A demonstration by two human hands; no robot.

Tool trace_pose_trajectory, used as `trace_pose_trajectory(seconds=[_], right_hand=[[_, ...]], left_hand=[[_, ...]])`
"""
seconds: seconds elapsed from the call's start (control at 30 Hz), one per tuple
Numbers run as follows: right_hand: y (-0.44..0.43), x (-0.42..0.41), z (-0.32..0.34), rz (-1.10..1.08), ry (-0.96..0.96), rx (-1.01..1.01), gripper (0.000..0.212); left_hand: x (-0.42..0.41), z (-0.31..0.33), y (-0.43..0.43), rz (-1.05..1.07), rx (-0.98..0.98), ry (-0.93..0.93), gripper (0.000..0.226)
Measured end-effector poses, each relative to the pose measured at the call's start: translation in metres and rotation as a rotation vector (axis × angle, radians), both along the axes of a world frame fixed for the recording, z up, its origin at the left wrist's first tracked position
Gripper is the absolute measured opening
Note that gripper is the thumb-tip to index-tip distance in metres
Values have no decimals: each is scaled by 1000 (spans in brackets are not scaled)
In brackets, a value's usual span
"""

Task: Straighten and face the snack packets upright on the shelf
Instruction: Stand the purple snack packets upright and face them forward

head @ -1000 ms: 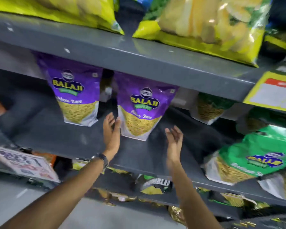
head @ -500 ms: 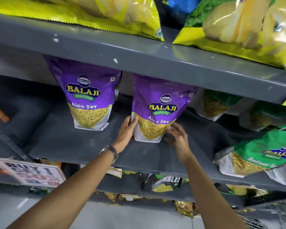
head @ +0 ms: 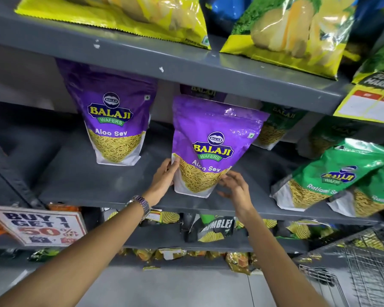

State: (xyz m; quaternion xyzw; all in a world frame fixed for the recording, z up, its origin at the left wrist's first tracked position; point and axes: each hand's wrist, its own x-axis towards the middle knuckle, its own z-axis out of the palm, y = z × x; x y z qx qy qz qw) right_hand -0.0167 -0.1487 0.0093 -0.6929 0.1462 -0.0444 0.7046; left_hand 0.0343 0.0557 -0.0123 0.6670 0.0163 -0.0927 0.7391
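Observation:
A purple Aloo Sev packet [head: 211,147] stands upright near the front of the grey middle shelf [head: 93,187], label facing me. My left hand [head: 164,178] grips its lower left corner, thumb on the front. My right hand [head: 235,187] is at its lower right corner with fingers spread, touching or just off the pack. A second purple Aloo Sev packet [head: 114,120] stands upright further back on the left. Another purple pack [head: 203,91] shows partly behind the held one.
Green Ratlami Sev packets [head: 333,182] lean at the right of the same shelf, with more green packs [head: 277,125] behind. Yellow chip bags [head: 282,29] lie on the shelf above. A "Buy 1 Get 1" sign [head: 38,224] hangs at lower left. A wire basket [head: 364,269] is at bottom right.
Both hands closed in on the right purple packet and drew it forward toward the shelf's front edge; my left hand now holds its corner. The view has shifted closer.

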Motion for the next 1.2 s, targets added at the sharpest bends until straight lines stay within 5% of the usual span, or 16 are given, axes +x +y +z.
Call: trace_pose_trajectory(seconds=[0.63,0.77,0.83,0.93,0.97,1.13,1.2], right_hand=[[11,-15,-6,-55,-31,-60,13],[15,-21,-4,-61,-23,-37,32],[24,-25,-5,-178,-68,-108,39],[49,-44,-13,-599,-253,-478,32],[61,-55,-15,-575,-327,-584,32],[132,-56,-29,226,-495,-968,42],[162,-29,-27,285,-446,-967,55]], left_hand=[[-25,-5,6,-37,-76,-57,11],[-26,-6,11,-78,-86,-34,19],[-26,-4,13,-103,-73,-32,28],[-22,-3,26,-37,-5,-75,39],[-20,-3,36,36,7,-118,40],[-8,-11,109,616,103,-410,29],[5,-14,134,818,47,-388,35]])
